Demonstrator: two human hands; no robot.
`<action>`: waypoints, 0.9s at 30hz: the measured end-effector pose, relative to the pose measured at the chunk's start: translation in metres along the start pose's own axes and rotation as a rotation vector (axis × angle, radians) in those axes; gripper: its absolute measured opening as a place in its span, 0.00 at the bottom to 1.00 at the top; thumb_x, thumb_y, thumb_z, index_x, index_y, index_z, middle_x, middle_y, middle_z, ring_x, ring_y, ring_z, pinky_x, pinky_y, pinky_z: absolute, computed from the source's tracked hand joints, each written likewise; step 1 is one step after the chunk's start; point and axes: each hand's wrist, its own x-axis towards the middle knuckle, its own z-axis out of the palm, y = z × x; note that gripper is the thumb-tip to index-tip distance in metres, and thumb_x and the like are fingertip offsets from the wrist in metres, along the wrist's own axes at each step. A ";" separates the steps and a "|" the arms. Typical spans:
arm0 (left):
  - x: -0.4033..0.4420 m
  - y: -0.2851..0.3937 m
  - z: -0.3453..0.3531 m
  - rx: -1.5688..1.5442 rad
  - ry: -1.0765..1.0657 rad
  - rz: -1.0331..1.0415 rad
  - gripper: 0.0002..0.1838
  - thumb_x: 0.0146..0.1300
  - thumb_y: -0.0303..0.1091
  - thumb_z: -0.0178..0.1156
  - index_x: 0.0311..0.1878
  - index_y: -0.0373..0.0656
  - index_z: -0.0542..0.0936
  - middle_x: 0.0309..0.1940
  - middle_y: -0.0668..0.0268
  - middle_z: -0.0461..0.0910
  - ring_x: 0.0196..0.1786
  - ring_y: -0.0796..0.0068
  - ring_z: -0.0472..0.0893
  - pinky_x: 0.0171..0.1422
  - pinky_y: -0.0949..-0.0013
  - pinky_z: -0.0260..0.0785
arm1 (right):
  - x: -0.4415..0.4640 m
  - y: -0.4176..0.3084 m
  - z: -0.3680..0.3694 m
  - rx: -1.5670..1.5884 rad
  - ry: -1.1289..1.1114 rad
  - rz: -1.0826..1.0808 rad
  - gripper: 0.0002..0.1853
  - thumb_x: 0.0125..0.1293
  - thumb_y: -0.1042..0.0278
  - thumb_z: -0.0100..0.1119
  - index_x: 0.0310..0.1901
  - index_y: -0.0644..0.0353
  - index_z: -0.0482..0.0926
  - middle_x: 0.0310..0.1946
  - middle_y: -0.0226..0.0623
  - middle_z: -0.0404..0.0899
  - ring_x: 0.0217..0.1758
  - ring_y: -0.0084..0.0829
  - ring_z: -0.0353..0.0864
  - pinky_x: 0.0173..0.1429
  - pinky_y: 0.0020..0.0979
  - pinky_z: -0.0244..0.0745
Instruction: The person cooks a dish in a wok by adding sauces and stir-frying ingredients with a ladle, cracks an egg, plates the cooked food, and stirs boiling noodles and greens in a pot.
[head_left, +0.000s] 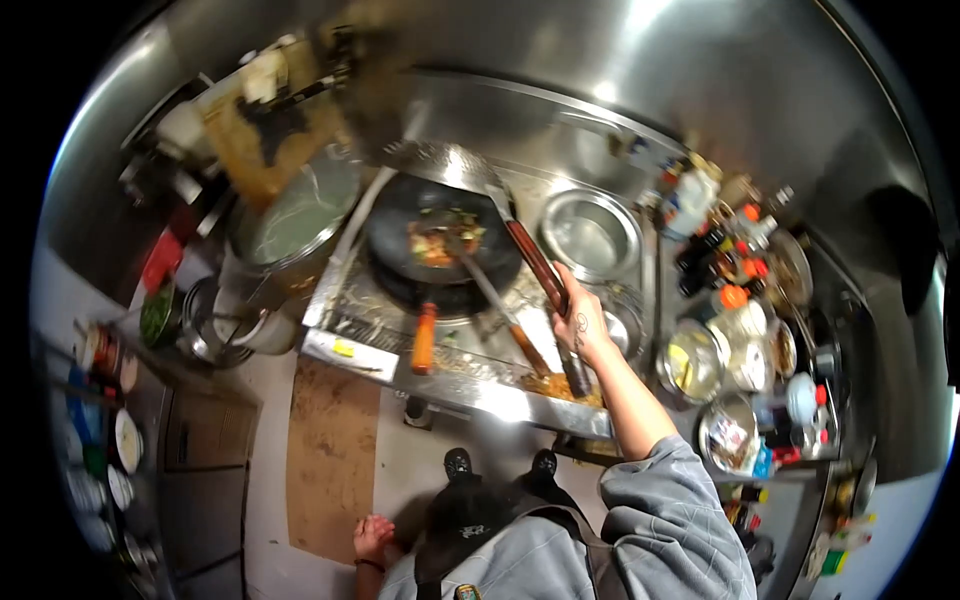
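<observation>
My right hand (580,318) is wrapped round a long dark red-brown handle (535,265). That handle leads to a wide metal piece (440,163) over the back of the stove, its exact form unclear. Below it a black wok (395,235) with an orange handle (424,340) holds chopped food (440,243). A ladle with a wooden end (528,352) rests in the wok and leans on the stove's front edge. My left hand (374,537) hangs low beside my body, away from the stove, with its fingers loosely curled and nothing visible in them.
An empty metal pot (590,237) stands right of the wok, a large pot of cloudy liquid (305,215) left of it. Bottles (735,297) and bowls (692,362) crowd the right counter. A cardboard sheet (333,450) lies on the floor.
</observation>
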 end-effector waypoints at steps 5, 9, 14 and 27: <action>0.036 0.011 0.028 0.138 0.135 -0.161 0.15 0.66 0.44 0.49 0.43 0.41 0.73 0.29 0.62 0.78 0.29 0.71 0.79 0.32 0.71 0.75 | -0.084 0.045 -0.109 0.245 0.348 0.062 0.38 0.44 0.82 0.50 0.62 0.54 0.62 0.37 0.39 0.74 0.36 0.29 0.75 0.43 0.25 0.69; 0.056 0.007 0.068 0.214 0.051 -0.132 0.13 0.65 0.42 0.51 0.41 0.42 0.73 0.29 0.64 0.78 0.29 0.72 0.78 0.33 0.72 0.74 | -0.137 0.111 -0.184 0.637 0.677 0.051 0.31 0.53 0.84 0.49 0.62 0.58 0.61 0.37 0.33 0.75 0.25 0.19 0.72 0.30 0.19 0.68; 0.022 0.023 0.197 0.467 -0.017 -0.102 0.10 0.66 0.38 0.51 0.41 0.42 0.74 0.32 0.67 0.77 0.30 0.76 0.78 0.31 0.75 0.72 | -0.126 0.202 -0.287 0.791 0.796 0.350 0.14 0.58 0.79 0.50 0.47 0.68 0.66 0.19 0.39 0.70 0.19 0.26 0.71 0.21 0.24 0.68; -0.069 -0.051 0.207 0.408 0.032 -0.157 0.10 0.66 0.36 0.52 0.42 0.39 0.75 0.33 0.67 0.78 0.31 0.76 0.79 0.32 0.75 0.72 | -0.107 0.442 -0.409 0.383 0.933 0.542 0.22 0.60 0.74 0.55 0.56 0.72 0.67 0.49 0.48 0.74 0.51 0.40 0.75 0.56 0.33 0.71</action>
